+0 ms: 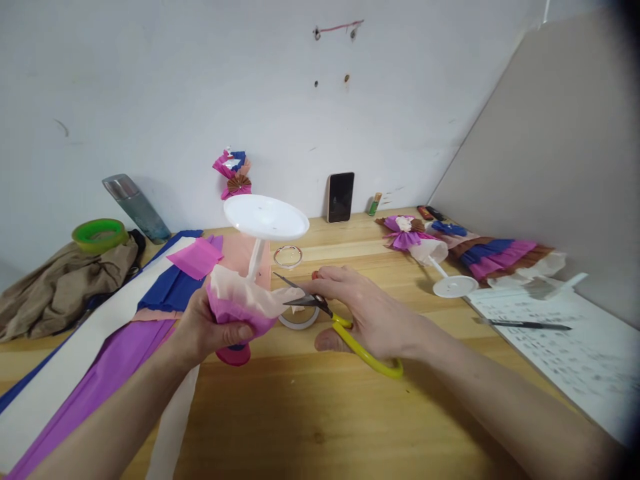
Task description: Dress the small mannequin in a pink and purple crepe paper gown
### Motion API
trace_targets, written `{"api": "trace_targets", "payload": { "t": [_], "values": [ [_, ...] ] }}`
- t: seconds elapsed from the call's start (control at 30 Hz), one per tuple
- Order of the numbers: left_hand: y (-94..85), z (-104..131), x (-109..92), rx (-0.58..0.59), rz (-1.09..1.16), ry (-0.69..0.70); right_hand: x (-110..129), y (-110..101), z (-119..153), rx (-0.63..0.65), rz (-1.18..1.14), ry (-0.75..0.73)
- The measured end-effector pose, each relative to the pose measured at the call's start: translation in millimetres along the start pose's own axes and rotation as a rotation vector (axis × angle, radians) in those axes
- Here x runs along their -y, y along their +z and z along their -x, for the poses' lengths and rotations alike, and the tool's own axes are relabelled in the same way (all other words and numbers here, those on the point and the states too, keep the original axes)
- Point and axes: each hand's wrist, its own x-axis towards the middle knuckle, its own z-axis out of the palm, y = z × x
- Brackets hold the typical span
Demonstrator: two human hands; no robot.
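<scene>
My left hand (pixel 200 333) is closed around a plastic goblet (pixel 265 217), held upside down with its round white foot on top. Pink and cream crepe paper (pixel 250 303) wraps its bowl, and a cream end sticks out to the right. In my right hand (pixel 367 313) are scissors (pixel 367 357) with yellow handles. Their dark blades are parted at the loose cream end. I cannot tell whether they touch the paper. Behind the blades, a roll of tape (pixel 300 320) lies on the table, partly hidden.
Crepe paper strips (pixel 113 340) cover the table's left side, near a brown cloth (pixel 75 287) and green tape roll (pixel 100 235). A phone (pixel 341 197) leans on the back wall. At right lie another decorated goblet (pixel 430 253), a written sheet (pixel 555 353) and a pen (pixel 530 325).
</scene>
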Motion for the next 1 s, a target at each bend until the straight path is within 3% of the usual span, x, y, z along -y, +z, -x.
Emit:
{"api": "trace_targets", "payload": {
  "t": [0.4,0.77,0.9,1.0],
  "values": [
    [-3.8,-2.8,-0.2,0.056,0.048,0.008,-8.4,0.4,-0.2,-0.059,0.025,-0.098],
    [-9.0,-4.5,5.1,-0.022,0.090,-0.110,-20.8,5.6,-0.9,-0.152,0.067,-0.187],
    [-6.9,-5.7,4.7,-0.003,0.144,-0.131,-19.8,4.9,-1.3,-0.171,0.084,-0.167],
    [-3.9,-6.5,2.4,0.011,0.201,-0.154,-15.3,0.7,-0.1,-0.106,0.078,-0.081]
  ]
}}
